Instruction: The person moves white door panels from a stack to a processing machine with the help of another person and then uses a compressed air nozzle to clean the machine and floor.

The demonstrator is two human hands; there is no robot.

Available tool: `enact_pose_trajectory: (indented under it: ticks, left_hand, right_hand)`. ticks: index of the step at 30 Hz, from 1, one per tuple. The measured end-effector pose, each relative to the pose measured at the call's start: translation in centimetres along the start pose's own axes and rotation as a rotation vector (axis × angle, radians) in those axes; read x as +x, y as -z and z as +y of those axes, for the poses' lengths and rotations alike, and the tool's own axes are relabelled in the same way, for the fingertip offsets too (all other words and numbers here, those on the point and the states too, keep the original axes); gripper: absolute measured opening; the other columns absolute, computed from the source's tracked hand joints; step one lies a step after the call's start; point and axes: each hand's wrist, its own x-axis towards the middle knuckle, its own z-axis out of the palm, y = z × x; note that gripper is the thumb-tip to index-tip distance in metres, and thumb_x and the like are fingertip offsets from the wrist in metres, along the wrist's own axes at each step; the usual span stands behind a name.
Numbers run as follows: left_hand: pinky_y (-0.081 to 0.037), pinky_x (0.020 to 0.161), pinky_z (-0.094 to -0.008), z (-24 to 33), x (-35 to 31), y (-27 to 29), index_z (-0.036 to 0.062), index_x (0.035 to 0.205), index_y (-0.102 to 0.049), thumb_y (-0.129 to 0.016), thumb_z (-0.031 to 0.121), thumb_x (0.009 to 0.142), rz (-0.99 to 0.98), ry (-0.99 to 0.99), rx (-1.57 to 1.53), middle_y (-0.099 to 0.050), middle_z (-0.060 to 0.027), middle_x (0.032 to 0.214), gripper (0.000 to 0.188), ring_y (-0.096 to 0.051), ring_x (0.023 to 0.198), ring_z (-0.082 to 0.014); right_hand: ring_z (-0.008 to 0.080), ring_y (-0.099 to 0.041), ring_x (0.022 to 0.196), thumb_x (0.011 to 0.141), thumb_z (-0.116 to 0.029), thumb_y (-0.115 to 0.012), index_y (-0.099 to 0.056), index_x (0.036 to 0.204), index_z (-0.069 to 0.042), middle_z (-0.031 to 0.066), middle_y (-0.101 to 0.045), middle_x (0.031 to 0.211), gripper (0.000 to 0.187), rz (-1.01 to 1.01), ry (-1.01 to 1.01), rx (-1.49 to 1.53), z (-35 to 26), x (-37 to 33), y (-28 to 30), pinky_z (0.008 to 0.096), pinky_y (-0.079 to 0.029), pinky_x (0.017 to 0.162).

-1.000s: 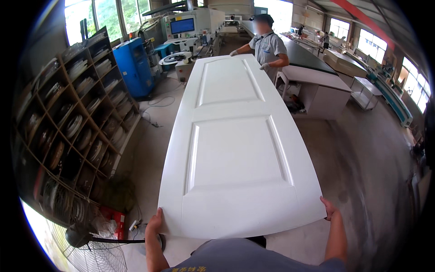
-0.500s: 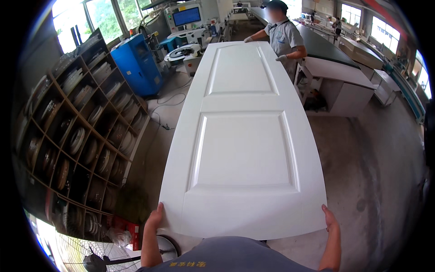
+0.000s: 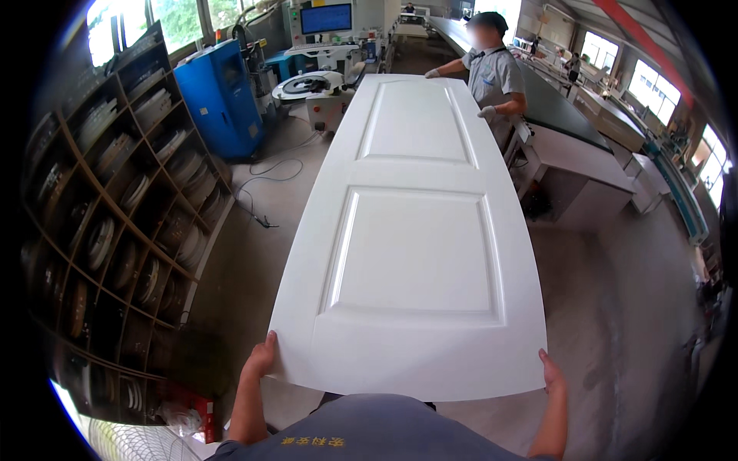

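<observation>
A large white door panel [image 3: 415, 250] with two recessed rectangles stretches away in front of me, held flat. My left hand [image 3: 263, 354] is closed around its near left edge, thumb on top and fingers hidden beneath. On the near right corner, my right hand [image 3: 551, 372] grips the other edge in the same way. At the far end a co-worker [image 3: 496, 77] in a grey shirt and dark cap stands at the right side, gloved hands on the panel's far edge and right edge.
To the left stands a wooden rack [image 3: 115, 207] of coiled edging strips. Beyond it are a blue cabinet [image 3: 219, 100] and a machine with a monitor [image 3: 326, 19]. A cable [image 3: 250, 192] lies on the floor. A long dark-topped table [image 3: 565, 115] runs behind the co-worker.
My view has turned, so the rack and cabinet sit farther left. The co-worker and the panel's far end appear slightly farther right. Both my hands keep their grip.
</observation>
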Motion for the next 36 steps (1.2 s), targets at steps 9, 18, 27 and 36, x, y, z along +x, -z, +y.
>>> enact_pose_trajectory:
  ticks: [9,18,27,36]
  left_hand:
    - [-0.035,0.106,-0.0421,5.1,9.3,4.5,-0.0176,0.117,-0.055,-0.027,0.066,0.094,-0.031,-0.024,-0.054,-0.054,-0.0357,0.123,0.092,-0.049,0.123,-0.044]
    - [-0.035,0.105,-0.044,10.3,16.0,4.8,-0.018,0.113,-0.057,-0.029,0.066,0.093,0.019,-0.058,-0.064,-0.054,-0.0375,0.12,0.091,-0.048,0.122,-0.046]
    - [-0.037,0.104,-0.0439,15.6,20.0,4.7,-0.0174,0.111,-0.058,-0.03,0.067,0.092,0.006,0.005,-0.12,-0.055,-0.0379,0.118,0.091,-0.05,0.12,-0.0462]
    - [-0.038,0.102,-0.0439,18.0,25.6,4.7,-0.0159,0.111,-0.059,-0.032,0.069,0.091,0.033,0.058,-0.151,-0.056,-0.0363,0.117,0.092,-0.052,0.118,-0.0458]
  right_hand:
    - [0.0315,-0.028,0.141,0.086,-0.064,-0.054,-0.034,0.143,0.004,0.0187,-0.032,0.151,0.091,0.128,-0.023,-0.134,-8.7,4.2,-6.8,0.0431,-0.02,0.114]
    - [0.0297,-0.044,0.128,0.089,-0.059,-0.055,-0.048,0.128,0.015,0.0253,-0.051,0.134,0.084,0.217,0.144,-0.215,-10.8,15.3,-7.9,0.0401,-0.032,0.107]
    - [0.0257,-0.052,0.117,0.091,-0.056,-0.055,-0.052,0.125,0.014,0.021,-0.058,0.125,0.078,0.2,0.225,-0.196,-15.0,21.2,-8.5,0.0382,-0.039,0.101]
    - [0.0233,-0.057,0.107,0.093,-0.056,-0.051,-0.056,0.121,0.012,0.0183,-0.062,0.116,0.073,0.239,0.299,-0.259,-15.3,26.0,-10.6,0.0369,-0.044,0.094]
